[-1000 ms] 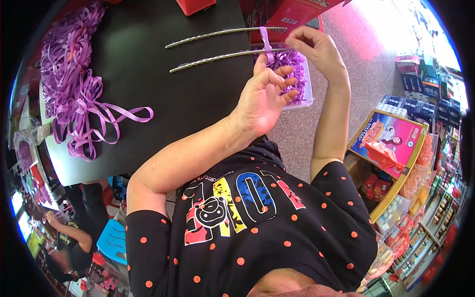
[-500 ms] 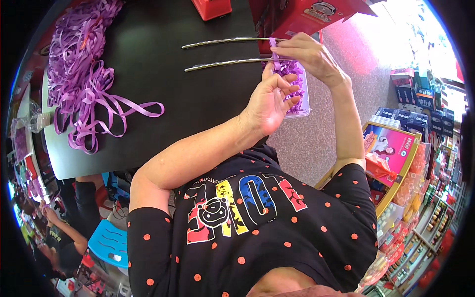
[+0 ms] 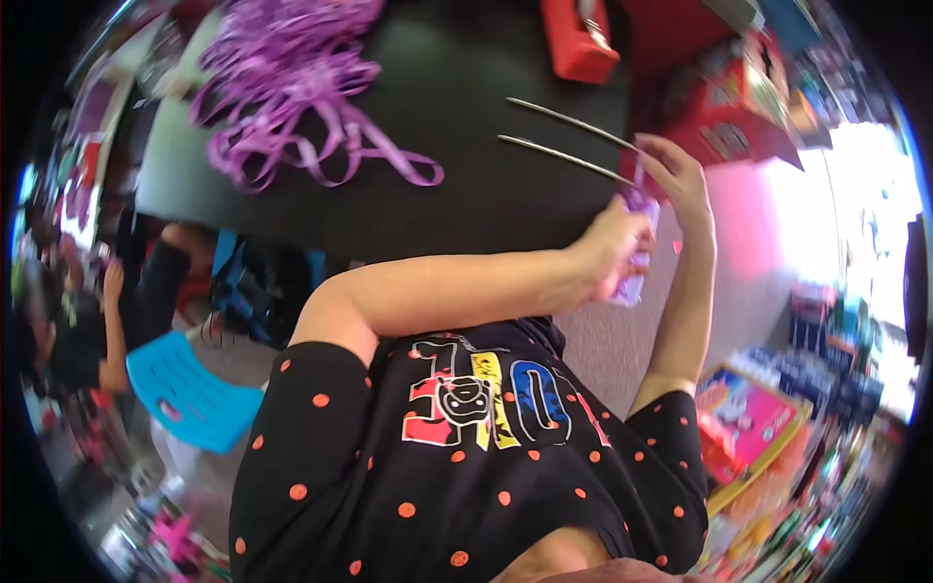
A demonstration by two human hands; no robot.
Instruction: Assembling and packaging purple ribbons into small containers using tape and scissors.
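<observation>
In the head view, the only one I have, I find a short strip of purple ribbon [image 3: 639,176] at the near ends of two thin metal rods, the upper rod [image 3: 569,121] and the lower rod [image 3: 562,154]. The rods lie side by side, a little apart, and reach out over the black table [image 3: 466,209]. The right hand [image 3: 685,189] is at the rod ends, thumb and fingers bent toward the strip; blur keeps me from telling whether they pinch it. The left hand [image 3: 612,243] is just below, fingers curled in; I can't tell whether they are clamped on anything. Past its fingers I see part of a clear tub [image 3: 627,293] with purple in it.

I judge the strip to be very light, limp and rather slippery, so it would fold or slide sooner than tear. I'd take it by fingertips on the flat, close to the rods. The rods look stiff and smooth; I'd steady them near the ribbon, since their far ends could swing.

Farther off, a loose heap of ribbon [image 3: 292,83] lies at the table's left and a red tool [image 3: 579,47] near its far side.
</observation>
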